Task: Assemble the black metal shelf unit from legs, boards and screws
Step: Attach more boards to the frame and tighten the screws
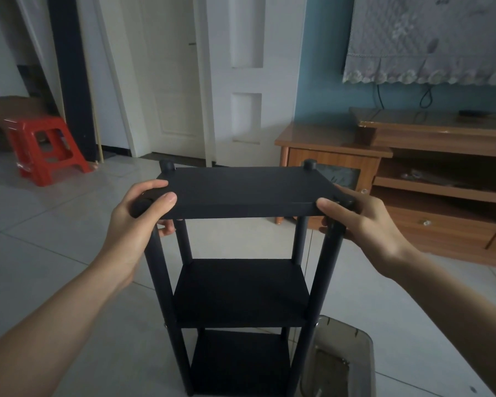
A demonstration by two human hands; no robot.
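Red stool (pixel 45 147) left; wooden cabinet (pixel 384 167) right; grey bin (pixel 341 359) near.

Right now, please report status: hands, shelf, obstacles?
Left hand and right hand grip the top board at its near corners. Shelf unit upright, three boards on. Grey bin beside its right legs.

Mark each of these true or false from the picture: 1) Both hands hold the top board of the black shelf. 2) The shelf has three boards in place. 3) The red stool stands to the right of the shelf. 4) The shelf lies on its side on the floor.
1) True: the left hand and the right hand grip the near corners of the top board.
2) True: below it sit a middle board and a bottom board.
3) False: the red stool stands far left.
4) False: the shelf stands upright on its legs.
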